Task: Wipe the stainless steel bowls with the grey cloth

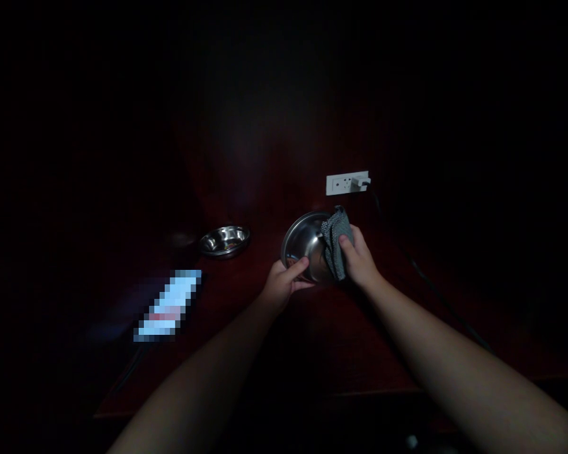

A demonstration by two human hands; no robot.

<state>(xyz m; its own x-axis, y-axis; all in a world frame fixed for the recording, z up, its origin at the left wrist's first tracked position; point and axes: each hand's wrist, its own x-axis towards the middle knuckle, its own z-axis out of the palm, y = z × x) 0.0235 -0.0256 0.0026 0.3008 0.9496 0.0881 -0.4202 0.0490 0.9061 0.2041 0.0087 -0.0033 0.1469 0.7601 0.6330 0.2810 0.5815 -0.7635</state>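
On the dark red table [331, 340], a shiny metal dish [224, 241] is seen near nine o'clock, and a lit, pixelated screen [170, 306] at eight. At two o'clock, a white socket plate [338, 184] is filled partly by a plug [360, 181]; a dark cable [442, 299] is laid towards four.

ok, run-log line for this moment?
left hand: holds steel bowl | right hand: holds cloth against bowl | shiny metalware: on table | plug: in wall socket

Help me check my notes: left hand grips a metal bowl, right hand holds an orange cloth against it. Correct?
In the head view, the cloth is grey, not orange; the left hand grips the bowl, the right hand holds the cloth against it.
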